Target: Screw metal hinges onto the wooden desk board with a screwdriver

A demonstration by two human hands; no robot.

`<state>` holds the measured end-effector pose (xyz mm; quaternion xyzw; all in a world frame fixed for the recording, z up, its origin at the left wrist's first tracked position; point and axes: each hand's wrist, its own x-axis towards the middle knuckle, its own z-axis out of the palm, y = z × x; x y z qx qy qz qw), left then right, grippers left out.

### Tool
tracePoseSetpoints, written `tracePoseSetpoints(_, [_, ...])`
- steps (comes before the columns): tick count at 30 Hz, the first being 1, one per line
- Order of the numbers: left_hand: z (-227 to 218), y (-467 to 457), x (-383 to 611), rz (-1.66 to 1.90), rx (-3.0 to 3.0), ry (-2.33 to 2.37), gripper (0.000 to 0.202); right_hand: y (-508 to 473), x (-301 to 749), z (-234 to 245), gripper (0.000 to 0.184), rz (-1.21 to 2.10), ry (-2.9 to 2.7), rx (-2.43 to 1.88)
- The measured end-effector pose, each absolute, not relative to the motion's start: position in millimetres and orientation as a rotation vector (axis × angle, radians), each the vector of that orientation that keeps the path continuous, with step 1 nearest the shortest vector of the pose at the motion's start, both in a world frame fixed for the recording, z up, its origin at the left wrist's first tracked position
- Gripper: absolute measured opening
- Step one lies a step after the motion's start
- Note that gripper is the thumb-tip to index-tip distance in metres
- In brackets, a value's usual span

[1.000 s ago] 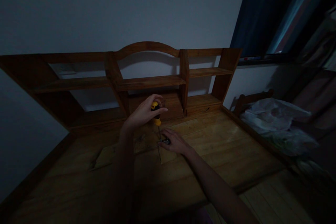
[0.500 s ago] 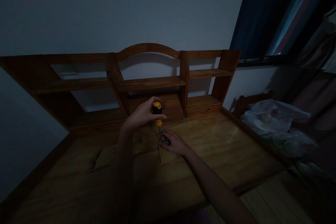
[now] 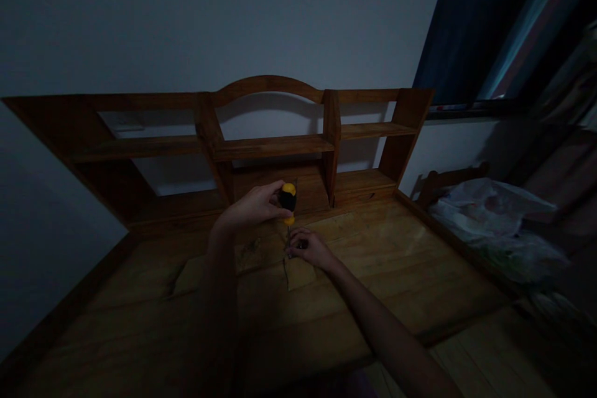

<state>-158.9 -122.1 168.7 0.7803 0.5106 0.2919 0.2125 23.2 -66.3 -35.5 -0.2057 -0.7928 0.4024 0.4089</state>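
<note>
My left hand [image 3: 255,204] is closed around the handle of a screwdriver [image 3: 288,201], which is yellow at both ends and black in the middle. The screwdriver stands nearly upright, its thin shaft pointing down at my right hand [image 3: 313,251]. Thumb and fingertips of my right hand are pinched together beside the tip, low over the wooden surface [image 3: 387,261]. Whatever small thing they hold is too dark and too covered by the fingers to name. A pale, light brown flat piece [image 3: 300,273] lies just below my right hand.
A wooden shelf unit [image 3: 273,148] with an arched top rail stands along the back against the wall. Another flat pale piece [image 3: 191,275] lies left of my hands. Clear plastic bags [image 3: 494,205] sit beyond the right edge. The light is dim.
The view has shifted slightly. My right hand's fingers have drawn into a tighter pinch near the screwdriver tip, and the dark metallic bit seen there earlier is now mostly covered. The left hand still holds the screwdriver.
</note>
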Motion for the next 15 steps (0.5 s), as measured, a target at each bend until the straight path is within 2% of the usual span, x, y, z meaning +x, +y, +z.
tracePoseSetpoints(6, [173,-127,-154,0.818,2.236,1.491,0.047,-67,22,-37,0.020,1.000,-1.990,-0.482])
tracePoseSetpoints(15, [181,-135,-149,0.975,2.137,1.475,0.051,-75,22,-33,0.006,0.944,-2.029,-0.465])
